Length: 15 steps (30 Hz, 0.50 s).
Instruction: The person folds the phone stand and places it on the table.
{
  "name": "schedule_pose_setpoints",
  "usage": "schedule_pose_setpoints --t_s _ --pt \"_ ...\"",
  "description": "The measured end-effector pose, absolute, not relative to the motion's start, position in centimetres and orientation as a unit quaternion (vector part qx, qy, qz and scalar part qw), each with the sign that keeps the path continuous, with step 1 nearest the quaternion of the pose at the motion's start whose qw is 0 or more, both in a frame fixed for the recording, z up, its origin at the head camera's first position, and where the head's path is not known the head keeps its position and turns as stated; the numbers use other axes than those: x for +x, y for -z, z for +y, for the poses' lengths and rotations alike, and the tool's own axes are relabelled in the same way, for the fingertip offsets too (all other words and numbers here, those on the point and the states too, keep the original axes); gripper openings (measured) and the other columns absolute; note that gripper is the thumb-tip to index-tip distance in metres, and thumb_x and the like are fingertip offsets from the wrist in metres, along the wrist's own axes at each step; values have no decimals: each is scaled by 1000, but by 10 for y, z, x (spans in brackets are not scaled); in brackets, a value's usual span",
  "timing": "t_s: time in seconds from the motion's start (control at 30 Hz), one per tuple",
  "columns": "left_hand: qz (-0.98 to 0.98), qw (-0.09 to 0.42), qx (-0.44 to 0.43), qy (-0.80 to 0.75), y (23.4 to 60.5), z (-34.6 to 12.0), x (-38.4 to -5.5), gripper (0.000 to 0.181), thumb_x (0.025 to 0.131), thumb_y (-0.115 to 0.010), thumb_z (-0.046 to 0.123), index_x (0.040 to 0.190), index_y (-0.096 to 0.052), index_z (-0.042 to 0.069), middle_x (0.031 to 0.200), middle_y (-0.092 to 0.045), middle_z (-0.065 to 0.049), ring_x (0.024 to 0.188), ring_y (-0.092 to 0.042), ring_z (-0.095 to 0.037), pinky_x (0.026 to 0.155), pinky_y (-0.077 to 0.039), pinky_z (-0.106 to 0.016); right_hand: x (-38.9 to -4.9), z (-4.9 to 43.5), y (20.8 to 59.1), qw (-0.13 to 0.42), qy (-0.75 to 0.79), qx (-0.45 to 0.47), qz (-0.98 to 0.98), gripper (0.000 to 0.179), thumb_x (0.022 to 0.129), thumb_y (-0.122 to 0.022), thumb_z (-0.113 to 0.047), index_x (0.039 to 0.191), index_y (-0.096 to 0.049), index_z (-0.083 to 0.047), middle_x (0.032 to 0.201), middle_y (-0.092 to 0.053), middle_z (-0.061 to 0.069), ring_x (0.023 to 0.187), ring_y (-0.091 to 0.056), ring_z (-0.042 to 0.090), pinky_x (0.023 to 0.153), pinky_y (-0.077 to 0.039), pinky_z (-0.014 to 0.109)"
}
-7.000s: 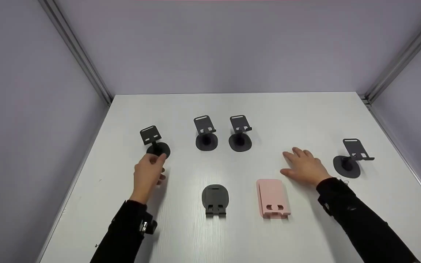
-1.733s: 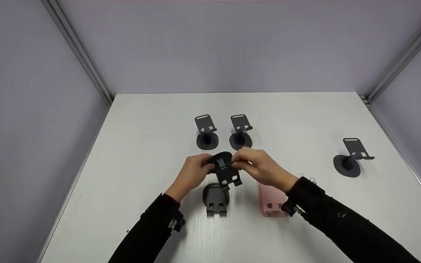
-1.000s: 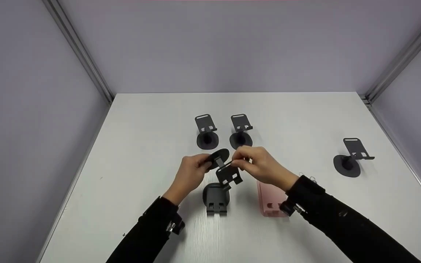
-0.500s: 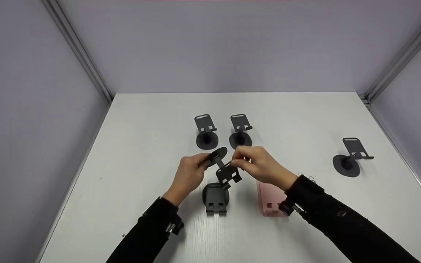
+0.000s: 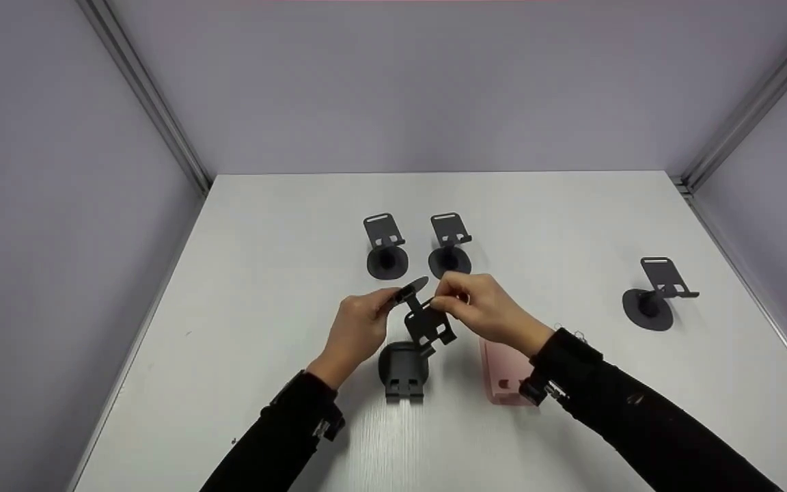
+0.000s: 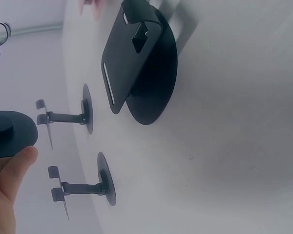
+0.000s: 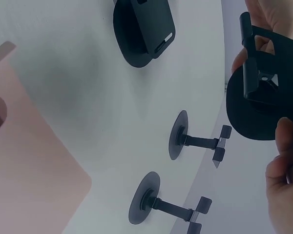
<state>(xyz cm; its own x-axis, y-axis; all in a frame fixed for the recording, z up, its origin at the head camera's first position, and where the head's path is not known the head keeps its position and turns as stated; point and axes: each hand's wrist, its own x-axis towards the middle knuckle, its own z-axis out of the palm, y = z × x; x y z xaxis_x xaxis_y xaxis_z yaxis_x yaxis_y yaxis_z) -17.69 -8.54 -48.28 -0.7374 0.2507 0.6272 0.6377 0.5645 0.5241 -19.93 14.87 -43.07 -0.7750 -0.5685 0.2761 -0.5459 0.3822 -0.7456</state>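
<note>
Both hands hold a dark phone stand [image 5: 425, 324] above the middle of the table. My left hand [image 5: 358, 329] pinches its round base, which appears nearly edge-on in the head view. At the upper edge of the slotted plate, my right hand [image 5: 486, 307] pinches with thumb and fingers. The right wrist view shows the plate's two hooked lips [image 7: 250, 73] and the base behind them. Just below the held stand, a folded dark grey phone stand [image 5: 404, 372] lies on the table. A pink phone stand [image 5: 501, 372] lies under my right wrist, partly hidden.
Two unfolded dark phone stands, a left one [image 5: 387, 262] and a right one [image 5: 449, 260], stand behind the hands. Another unfolded stand [image 5: 647, 311] is at the far right. Pale panels [image 5: 393, 89] border the white table [image 5: 264, 225] at the back and sides.
My left hand has brought the stand from the table's left to the middle, where my right hand has come to grip its plate. Lately the base has swung away from the plate, turning edge-on.
</note>
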Motion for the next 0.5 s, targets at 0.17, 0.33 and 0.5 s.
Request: schedule_pose_setpoints --t_s 0.17,0.33,0.5 --pt "-846 266 -274 373 481 -83 -175 17 91 -68 -8 104 -75 0 95 -78 -11 83 -76 -24 70 -61 -35 -200 147 432 30 452 -314 834 13 95 -72 -14 84 -66 -12 72 -55 -8 63 -47 9 57 -38 23" --pt "-844 282 -286 356 480 -82 -173 20 90 -66 -10 105 -75 1 94 -78 -10 81 -76 -24 68 -61 -35 -202 147 435 38 456 -298 838 14 95 -73 -15 84 -66 -11 69 -51 -8 62 -45 9 57 -37 23" --pt "-845 289 -294 342 479 -81 -172 23 89 -66 -12 106 -74 2 93 -78 -10 81 -76 -24 67 -61 -34 -203 146 437 43 457 -283 842 15 95 -73 -17 83 -65 -10 69 -51 -8 63 -46 9 58 -37 23"
